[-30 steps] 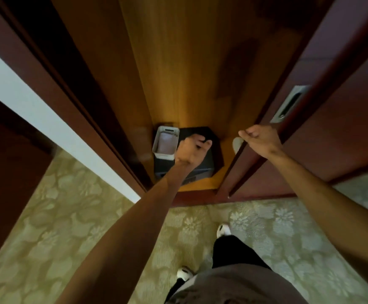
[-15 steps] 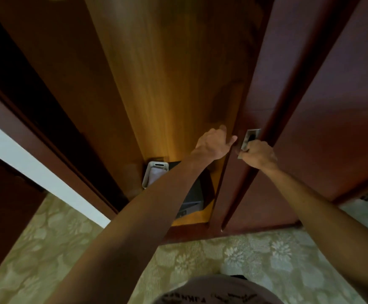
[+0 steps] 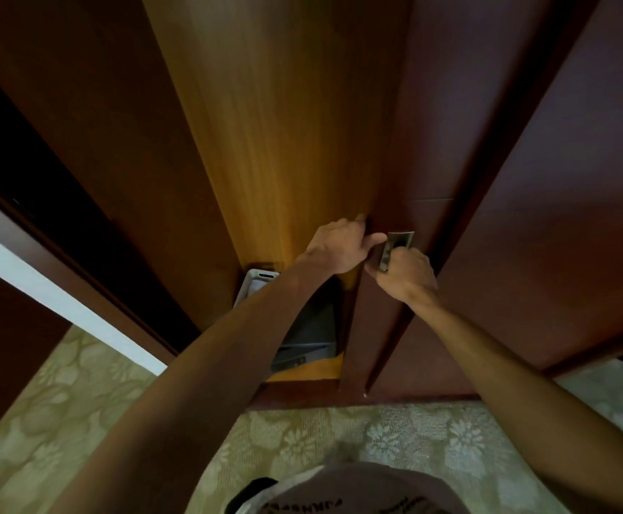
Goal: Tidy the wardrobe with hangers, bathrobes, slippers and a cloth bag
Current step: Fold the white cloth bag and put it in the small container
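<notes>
Wardrobe sliding door (image 3: 387, 309): likely a heavy, rigid panel on a track; its edge stands at the lit opening.
Opening: narrow gap left of the door; safe (image 3: 310, 328) on the floor inside.
Left hand (image 3: 339, 248): fingers curled round the door edge.
Right hand (image 3: 404, 270): fingers hooked into the recessed handle (image 3: 399, 243).

Both arms bare all the way down, no sleeves, no watch or rings. Light grey shirt (image 3: 358, 487) with dark, blurry lettering.
</notes>
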Available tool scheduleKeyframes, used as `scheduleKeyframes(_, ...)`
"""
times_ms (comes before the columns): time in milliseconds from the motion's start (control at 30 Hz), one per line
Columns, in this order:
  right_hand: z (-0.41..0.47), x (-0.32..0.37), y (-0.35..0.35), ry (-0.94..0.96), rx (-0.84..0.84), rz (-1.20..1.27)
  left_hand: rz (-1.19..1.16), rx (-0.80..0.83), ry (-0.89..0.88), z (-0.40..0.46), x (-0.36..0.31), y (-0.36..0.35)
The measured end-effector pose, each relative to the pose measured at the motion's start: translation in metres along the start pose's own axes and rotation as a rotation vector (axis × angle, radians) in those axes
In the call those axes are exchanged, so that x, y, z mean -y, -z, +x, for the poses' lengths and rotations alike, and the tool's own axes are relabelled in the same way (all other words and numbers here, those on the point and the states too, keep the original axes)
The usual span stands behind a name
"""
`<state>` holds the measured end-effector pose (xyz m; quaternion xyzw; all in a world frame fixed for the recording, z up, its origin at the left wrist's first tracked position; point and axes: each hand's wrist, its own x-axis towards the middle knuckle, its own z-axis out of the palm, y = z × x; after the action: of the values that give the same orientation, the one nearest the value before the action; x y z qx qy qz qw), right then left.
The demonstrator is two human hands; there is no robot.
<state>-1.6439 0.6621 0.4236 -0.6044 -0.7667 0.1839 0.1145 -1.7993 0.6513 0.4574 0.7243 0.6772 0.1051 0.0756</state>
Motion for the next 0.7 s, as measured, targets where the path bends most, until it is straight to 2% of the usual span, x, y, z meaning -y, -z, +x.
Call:
scheduleKeyframes(267,-0.006,0.033,-0.015,0.01,0.026,-0.02,-0.04,0.026,0.033,-0.021,0.03,0.011)
scheduleKeyframes(700,-0.023,0.133,-0.056,0.087,0.079,-0.063,-0.021,0.036,0.12,-0.076,0.123,0.04)
